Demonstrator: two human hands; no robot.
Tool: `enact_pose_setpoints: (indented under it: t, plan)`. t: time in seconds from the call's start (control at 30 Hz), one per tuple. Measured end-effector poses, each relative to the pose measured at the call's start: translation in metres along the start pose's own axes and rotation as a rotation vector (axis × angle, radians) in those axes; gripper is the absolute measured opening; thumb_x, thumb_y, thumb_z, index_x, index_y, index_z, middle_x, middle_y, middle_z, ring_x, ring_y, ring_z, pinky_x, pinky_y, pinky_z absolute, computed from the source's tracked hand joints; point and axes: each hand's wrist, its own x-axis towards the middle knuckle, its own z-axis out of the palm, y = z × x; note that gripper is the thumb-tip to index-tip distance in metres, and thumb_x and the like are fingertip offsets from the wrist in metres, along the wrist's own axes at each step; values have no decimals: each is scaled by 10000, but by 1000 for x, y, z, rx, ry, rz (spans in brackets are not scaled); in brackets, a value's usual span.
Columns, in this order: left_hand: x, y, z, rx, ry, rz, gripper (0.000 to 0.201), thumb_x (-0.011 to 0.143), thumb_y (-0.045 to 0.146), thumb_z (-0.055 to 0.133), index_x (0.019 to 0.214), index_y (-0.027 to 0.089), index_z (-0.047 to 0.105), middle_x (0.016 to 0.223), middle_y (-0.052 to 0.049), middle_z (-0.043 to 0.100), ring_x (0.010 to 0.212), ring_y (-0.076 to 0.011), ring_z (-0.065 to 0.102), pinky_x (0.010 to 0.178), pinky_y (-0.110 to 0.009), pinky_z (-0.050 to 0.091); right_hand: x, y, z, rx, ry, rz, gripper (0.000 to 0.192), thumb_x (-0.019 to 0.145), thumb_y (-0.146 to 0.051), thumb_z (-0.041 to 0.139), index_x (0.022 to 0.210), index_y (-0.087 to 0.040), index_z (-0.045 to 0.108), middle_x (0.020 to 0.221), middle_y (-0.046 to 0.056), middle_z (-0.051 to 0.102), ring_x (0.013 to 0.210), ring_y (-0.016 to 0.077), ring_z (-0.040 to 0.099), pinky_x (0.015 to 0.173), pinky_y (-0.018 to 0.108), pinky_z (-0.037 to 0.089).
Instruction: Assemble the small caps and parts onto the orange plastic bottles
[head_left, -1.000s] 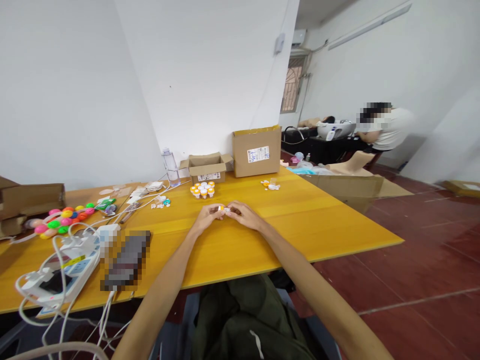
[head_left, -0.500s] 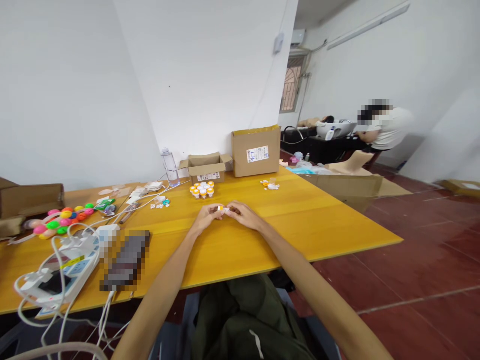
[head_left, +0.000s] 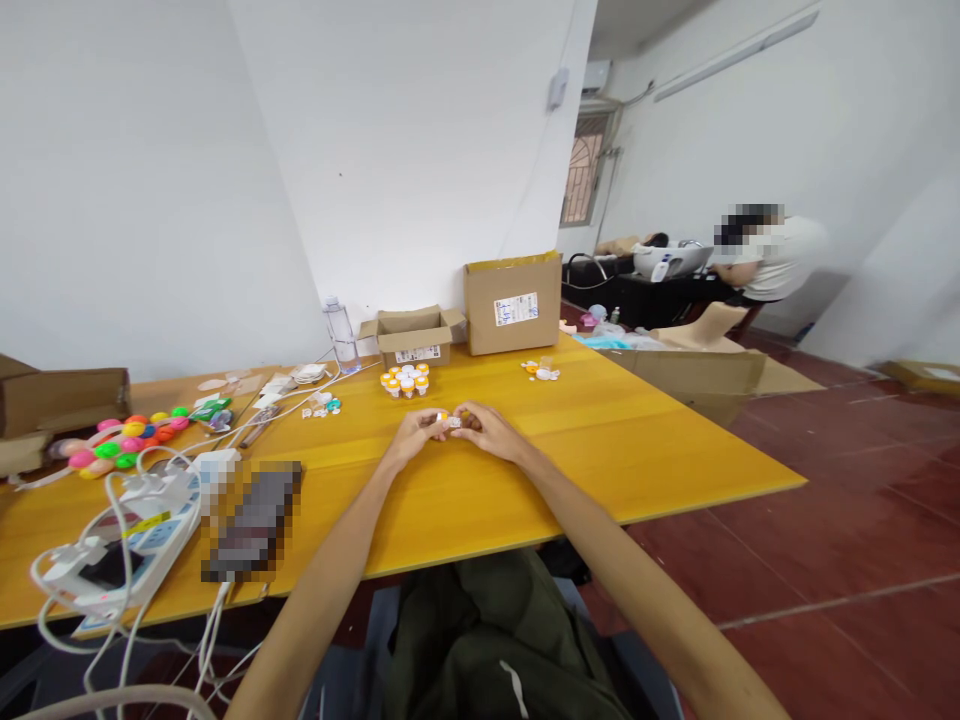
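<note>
Fingertips of both hands are meeting at the centre of the frame, pinching one tiny piece between them. Left hand is curling its fingers in around the left end of the small white-and-orange piece, while the right hand is closing its fingertips on the right end; both hands are resting low over the yellow table. That piece is showing an orange bit on its left and a white bit on its right (too small to make out more), and it is sitting just above the tabletop, mid-frame.

Going by size: the table is filling the middle band of the frame. A tall cardboard box with a white label is standing at the far edge, upper centre, and an open low box is sitting just left of it. A white power strip tangled in cables is lying at lower left. A heap of coloured balls is lying at middle left. A clear water bottle is standing near the wall. A cluster of orange-capped white pieces is standing just beyond the hands. At upper right, another person is sitting at a separate dark desk.
</note>
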Motion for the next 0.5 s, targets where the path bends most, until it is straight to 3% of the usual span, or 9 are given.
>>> enact_pose_setpoints:
  t: [0.33, 0.5]
  plan:
    - [0, 0, 0, 14, -7, 8, 366, 668, 480, 799, 834, 161, 734, 653, -3, 663, 624, -135, 602, 677, -267, 481, 1, 2, 3, 55, -6, 51, 299, 758, -391, 733, 968, -224, 602, 822, -8, 678, 694, 162, 627, 668, 290, 506]
    - [1, 0, 0, 23, -3, 7, 384, 667, 490, 793, 848, 156, 734, 651, -2, 652, 620, -134, 594, 683, -274, 479, 2, -2, 1, 26, -21, 27, 250, 865, -451, 605, 900, -205, 638, 853, 25, 699, 750, 174, 637, 713, 302, 505]
